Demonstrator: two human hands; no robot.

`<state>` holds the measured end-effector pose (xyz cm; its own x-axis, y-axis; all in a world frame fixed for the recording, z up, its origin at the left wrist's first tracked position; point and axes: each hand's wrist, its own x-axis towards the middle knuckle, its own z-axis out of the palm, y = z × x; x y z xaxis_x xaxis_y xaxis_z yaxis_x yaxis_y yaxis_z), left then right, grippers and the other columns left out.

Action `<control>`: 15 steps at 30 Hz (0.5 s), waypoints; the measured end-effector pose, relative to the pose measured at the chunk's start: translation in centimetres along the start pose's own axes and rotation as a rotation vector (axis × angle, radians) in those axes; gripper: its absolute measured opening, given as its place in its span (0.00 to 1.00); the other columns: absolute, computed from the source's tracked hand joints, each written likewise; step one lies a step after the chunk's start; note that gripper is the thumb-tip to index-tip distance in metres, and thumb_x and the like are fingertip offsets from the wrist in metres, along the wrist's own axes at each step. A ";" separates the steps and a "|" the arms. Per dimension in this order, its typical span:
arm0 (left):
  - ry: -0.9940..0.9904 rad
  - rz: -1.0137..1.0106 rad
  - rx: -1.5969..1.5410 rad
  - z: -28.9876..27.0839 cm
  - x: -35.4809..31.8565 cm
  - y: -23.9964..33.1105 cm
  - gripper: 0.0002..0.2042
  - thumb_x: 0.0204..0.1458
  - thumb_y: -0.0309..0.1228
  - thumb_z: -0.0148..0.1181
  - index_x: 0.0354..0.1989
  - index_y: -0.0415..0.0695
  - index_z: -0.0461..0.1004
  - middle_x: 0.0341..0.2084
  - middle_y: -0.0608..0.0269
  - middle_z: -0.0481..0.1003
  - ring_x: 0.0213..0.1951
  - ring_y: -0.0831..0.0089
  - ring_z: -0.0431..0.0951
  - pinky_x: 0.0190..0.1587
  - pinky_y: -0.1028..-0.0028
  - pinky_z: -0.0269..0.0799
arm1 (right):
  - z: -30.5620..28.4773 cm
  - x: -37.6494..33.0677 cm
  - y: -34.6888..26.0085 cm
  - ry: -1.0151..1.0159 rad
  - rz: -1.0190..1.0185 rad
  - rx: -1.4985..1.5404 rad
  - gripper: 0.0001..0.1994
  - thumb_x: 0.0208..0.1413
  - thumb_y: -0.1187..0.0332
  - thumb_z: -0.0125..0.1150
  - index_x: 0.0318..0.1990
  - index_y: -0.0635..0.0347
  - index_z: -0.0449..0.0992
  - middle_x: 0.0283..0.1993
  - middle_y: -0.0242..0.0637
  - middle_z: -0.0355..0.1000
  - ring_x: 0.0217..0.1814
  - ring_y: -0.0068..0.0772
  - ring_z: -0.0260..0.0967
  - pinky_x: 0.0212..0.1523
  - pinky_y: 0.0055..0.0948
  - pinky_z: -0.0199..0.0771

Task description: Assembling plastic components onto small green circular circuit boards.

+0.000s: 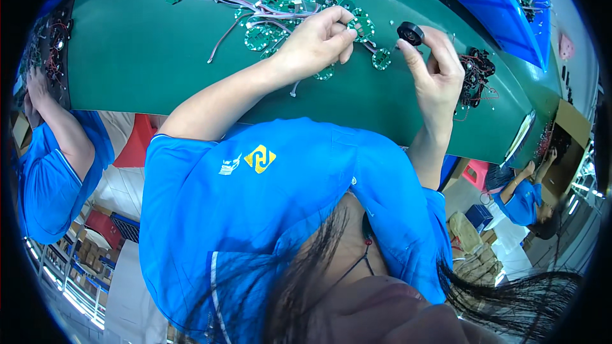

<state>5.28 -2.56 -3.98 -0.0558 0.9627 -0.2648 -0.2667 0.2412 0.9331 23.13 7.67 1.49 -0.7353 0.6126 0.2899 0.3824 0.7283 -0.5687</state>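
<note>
My left hand [317,39] is closed, thumb and fingers pinching the edge of a round green circuit board [363,28]. To the right, my right hand [437,69] grips a small black round part [410,33], like a speaker or ring-shaped housing, between thumb and forefinger. Both hands are above the table and apart from each other. Under and behind my left hand lies a loose pile of ring-shaped green circuit boards [258,38] with pale bundled wires [223,41]. One small round board [381,59] lies between my two hands.
A green work mat [140,57] covers the table. Black parts with thin red and black wires [475,76] are heaped right of my right hand. A blue bin [510,19] stands at the far right. Co-workers sit at the left [57,159] and far right [523,200].
</note>
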 end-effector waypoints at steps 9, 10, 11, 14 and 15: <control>0.069 0.322 -0.211 0.2 -0.3 0.8 0.06 0.60 0.29 0.44 0.42 0.42 0.63 0.23 0.64 0.73 0.13 0.87 0.58 0.15 0.88 0.51 | -0.2 0.0 -0.9 0.181 0.452 1.099 0.09 0.56 0.74 0.54 0.44 0.68 0.68 0.41 0.48 0.71 0.17 0.21 0.61 0.15 0.13 0.57; 0.094 0.394 -0.260 0.3 -0.3 0.9 0.06 0.61 0.29 0.44 0.43 0.42 0.63 0.24 0.64 0.73 0.13 0.87 0.58 0.15 0.88 0.52 | 0.0 0.1 -1.3 0.198 0.558 1.284 0.09 0.56 0.74 0.54 0.44 0.68 0.68 0.41 0.48 0.70 0.17 0.22 0.62 0.15 0.14 0.59; 0.095 0.394 -0.260 0.4 -0.3 1.0 0.06 0.61 0.29 0.44 0.43 0.42 0.63 0.24 0.64 0.73 0.13 0.87 0.58 0.15 0.88 0.52 | 0.1 0.1 -1.4 0.198 0.557 1.285 0.09 0.56 0.74 0.54 0.44 0.68 0.68 0.41 0.48 0.70 0.17 0.22 0.62 0.15 0.14 0.59; -0.037 0.390 -0.233 0.8 -0.3 1.1 0.06 0.61 0.29 0.42 0.43 0.42 0.63 0.27 0.62 0.74 0.13 0.88 0.57 0.15 0.89 0.53 | 0.9 -0.1 -1.3 0.147 0.599 1.468 0.09 0.57 0.74 0.52 0.44 0.67 0.68 0.42 0.48 0.70 0.18 0.24 0.64 0.15 0.16 0.64; -0.081 0.388 -0.224 0.8 -0.3 1.2 0.07 0.62 0.30 0.42 0.43 0.42 0.63 0.28 0.61 0.74 0.13 0.88 0.56 0.15 0.89 0.53 | 1.0 -0.1 -1.3 0.129 0.613 1.528 0.09 0.57 0.74 0.52 0.44 0.67 0.68 0.42 0.48 0.70 0.19 0.24 0.65 0.16 0.17 0.65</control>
<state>5.79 -2.45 -2.61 -0.1201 0.9852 0.1225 -0.4430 -0.1636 0.8815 22.09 6.36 1.44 -0.6137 0.7536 -0.2356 -0.3473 -0.5256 -0.7766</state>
